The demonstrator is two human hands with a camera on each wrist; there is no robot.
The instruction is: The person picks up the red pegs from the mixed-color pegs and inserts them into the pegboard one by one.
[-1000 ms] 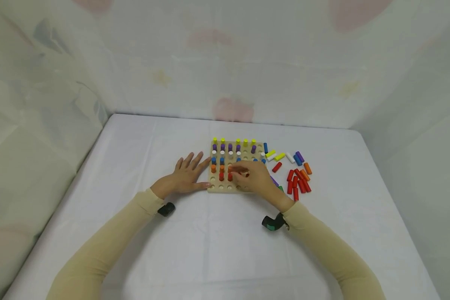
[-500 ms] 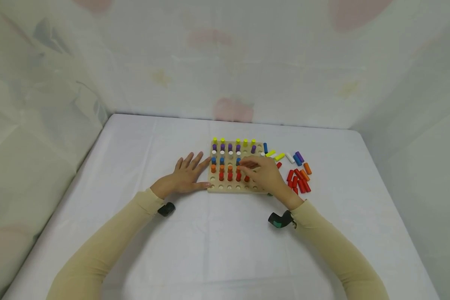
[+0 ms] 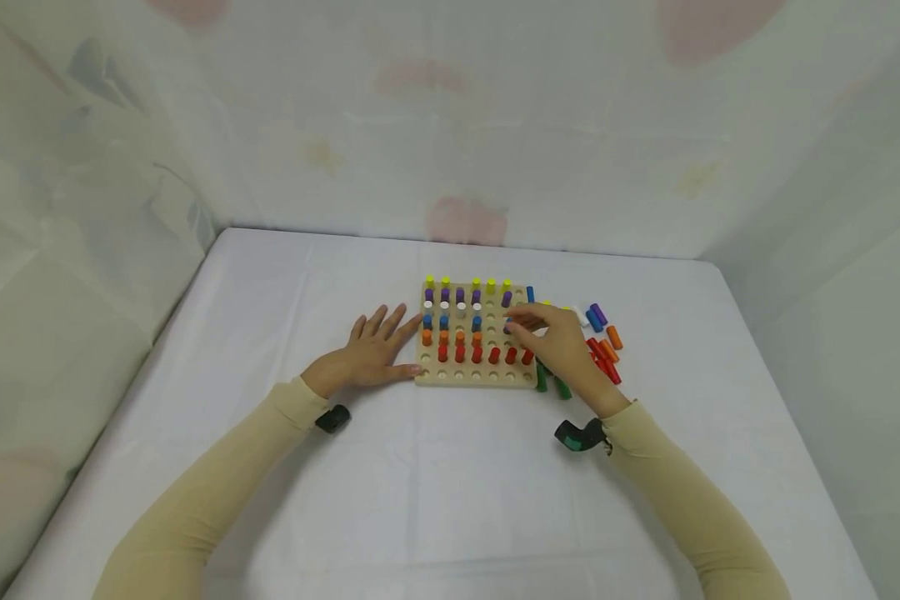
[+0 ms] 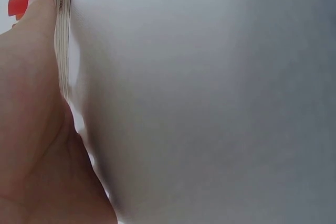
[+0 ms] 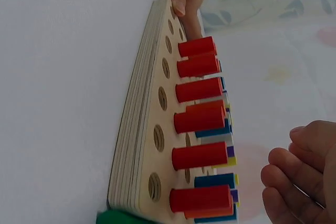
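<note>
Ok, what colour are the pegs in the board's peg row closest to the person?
Those pegs are red; the right wrist view shows them best.

Before you lies a pale, layered wooden pegboard (image 3: 450,382), flat, its nearest row of holes bare. Behind that, red pegs (image 3: 477,355) stand six in line, then orange pegs (image 3: 461,338), blue pegs (image 3: 444,322), white pegs (image 3: 461,310), purple pegs (image 3: 461,296) and yellow pegs (image 3: 491,285). Your left hand (image 3: 367,354) touches the board's left edge; your right hand (image 3: 558,342) hovers over its right side, fingers loosely bent. To its right, loose green pegs (image 3: 542,380), red ones and orange ones lie on their sides.
</note>
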